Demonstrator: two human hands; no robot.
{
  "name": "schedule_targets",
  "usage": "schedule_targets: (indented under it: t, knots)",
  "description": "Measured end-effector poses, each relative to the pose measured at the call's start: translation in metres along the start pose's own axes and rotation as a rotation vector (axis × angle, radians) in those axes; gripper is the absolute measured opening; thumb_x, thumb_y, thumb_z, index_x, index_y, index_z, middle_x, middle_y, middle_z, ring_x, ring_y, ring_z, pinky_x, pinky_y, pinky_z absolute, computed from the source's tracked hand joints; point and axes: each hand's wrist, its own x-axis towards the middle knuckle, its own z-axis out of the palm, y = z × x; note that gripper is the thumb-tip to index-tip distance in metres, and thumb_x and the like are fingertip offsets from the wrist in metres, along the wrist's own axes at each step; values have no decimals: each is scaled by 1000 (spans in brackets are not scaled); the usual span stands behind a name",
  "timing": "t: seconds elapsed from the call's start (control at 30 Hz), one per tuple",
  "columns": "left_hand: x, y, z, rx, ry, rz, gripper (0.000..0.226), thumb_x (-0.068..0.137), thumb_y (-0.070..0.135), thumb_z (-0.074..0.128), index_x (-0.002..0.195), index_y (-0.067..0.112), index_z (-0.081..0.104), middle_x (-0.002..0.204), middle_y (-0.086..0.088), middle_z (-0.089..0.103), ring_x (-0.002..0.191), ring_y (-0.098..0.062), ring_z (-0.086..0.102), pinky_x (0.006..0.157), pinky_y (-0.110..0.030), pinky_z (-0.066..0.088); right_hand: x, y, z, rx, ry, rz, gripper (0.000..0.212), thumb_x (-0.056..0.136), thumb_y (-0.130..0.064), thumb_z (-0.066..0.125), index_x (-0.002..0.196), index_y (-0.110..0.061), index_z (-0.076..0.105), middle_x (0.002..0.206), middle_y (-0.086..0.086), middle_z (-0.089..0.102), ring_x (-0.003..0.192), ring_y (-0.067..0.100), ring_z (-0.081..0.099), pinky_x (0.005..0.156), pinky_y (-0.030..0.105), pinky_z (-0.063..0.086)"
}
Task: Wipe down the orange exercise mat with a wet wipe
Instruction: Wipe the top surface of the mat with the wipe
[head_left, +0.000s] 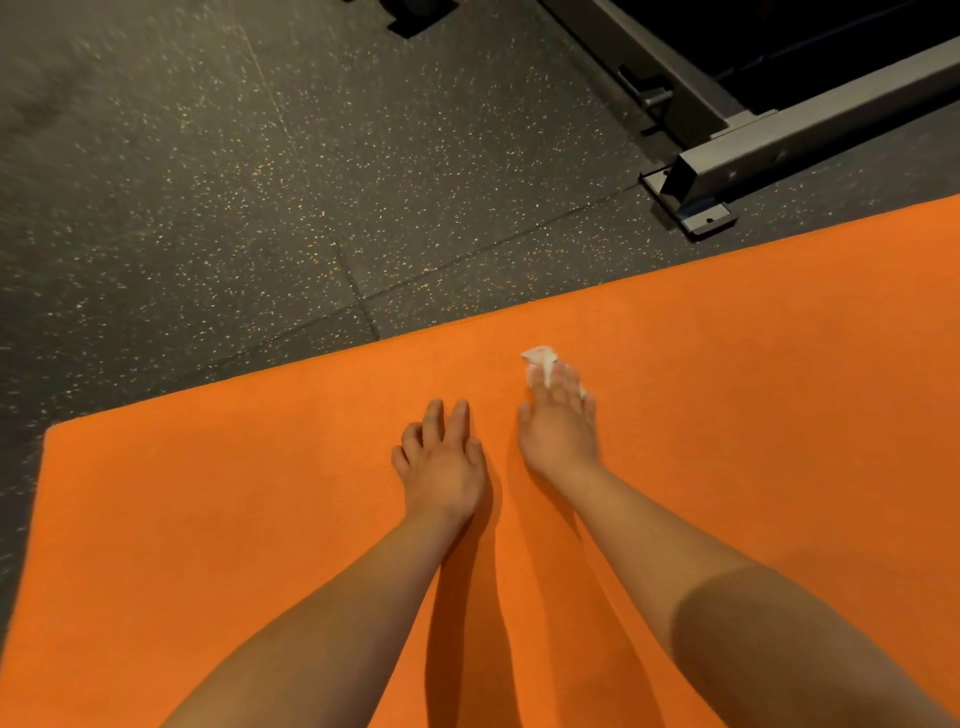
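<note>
Orange exercise mat (208, 519) lies flat on the dark speckled floor (208, 208) under both your hands, spreading left, right and back toward you from them. One corner of the mat sits far to the left of your left hand, and its far edge runs a little ahead of your fingertips, with the floor showing beyond it. Your left hand (441, 462) rests palm down on the mat, fingers spread and relaxed, holding nothing. Just to its right, not touching it, your right hand (558, 431) also lies palm down, its fingers straight and pressing the wet wipe (540, 361) against the mat. The white wipe is crumpled under those fingertips and pokes out ahead of them. Well beyond your right hand and further right, a grey metal frame (779, 140) stands on the floor, off the mat
</note>
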Motion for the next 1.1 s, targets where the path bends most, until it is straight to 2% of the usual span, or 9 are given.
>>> schedule_targets:
  t: [0.1, 0.17, 0.33, 0.43, 0.57, 0.73, 0.8, 0.97, 1.1]
  knots:
    - [8, 7, -1, -7, 29, -1, 53, 103, 41, 38, 155, 43, 25, 164, -4, 16, 139, -32, 21, 112, -47, 19, -5, -25, 12, -62, -102, -319, 54, 109, -31, 26, 162, -24, 14, 170, 5, 0, 156, 20, -6, 124, 47, 0]
    - [11, 8, 0, -4, 21, 1, 54, 103, 41, 36, 155, 45, 22, 167, -1, 5, 143, -30, 15, 114, -48, 15, 4, -15, 6, -81, -100, -390, 54, 109, -30, 27, 162, -26, 16, 170, 1, 0, 156, 18, -7, 125, 48, -2]
    - [16, 6, 3, -30, 47, -32, 51, 99, 39, 41, 149, 45, 33, 167, 7, 10, 140, -28, 17, 110, -47, 14, 32, 28, -12, -12, 98, 75, 57, 108, -30, 27, 162, -22, 10, 170, 8, -3, 156, 22, -8, 124, 49, 0]
    - [28, 14, 1, -68, 80, -62, 44, 99, 40, 45, 142, 41, 43, 164, 2, 19, 140, -29, 20, 109, -47, 16, 31, -3, -2, 6, 45, -34, 60, 105, -24, 34, 161, -23, 14, 170, 8, 0, 156, 23, -5, 124, 48, 1]
    - [44, 23, -2, -39, 20, -27, 52, 103, 43, 35, 154, 45, 23, 168, 6, 1, 149, -26, 7, 113, -51, 9, 26, -17, 6, -39, -31, -311, 57, 107, -28, 32, 161, -30, 16, 170, 2, 2, 156, 18, -6, 125, 46, -2]
    - [49, 19, -3, 4, 0, -38, 54, 102, 48, 33, 154, 45, 20, 168, 7, 0, 146, -27, 7, 112, -52, 10, 49, 32, -21, -17, 129, 47, 54, 109, -32, 24, 162, -25, 13, 170, 4, 1, 156, 19, -7, 123, 47, -2]
    - [55, 25, -4, -1, 24, -37, 53, 102, 46, 35, 153, 43, 23, 168, 4, 4, 144, -28, 10, 112, -52, 11, 55, 19, -22, 24, 131, 77, 55, 108, -29, 26, 161, -24, 14, 170, 6, 1, 156, 20, -6, 124, 46, -1]
    - [79, 44, -2, -11, -23, -29, 57, 103, 45, 29, 156, 47, 9, 168, 8, -10, 150, -27, -1, 116, -55, 7, 60, -10, -17, -38, 7, -313, 56, 106, -27, 32, 160, -32, 19, 170, -1, 8, 156, 17, -3, 124, 47, -1]
    - [83, 48, 3, -25, -58, -59, 58, 102, 46, 24, 156, 49, 1, 166, 11, -19, 150, -24, -10, 117, -56, -1, 89, 41, -39, 38, 159, 103, 58, 108, -33, 25, 162, -24, 5, 170, 7, -2, 156, 21, -11, 124, 51, -3]
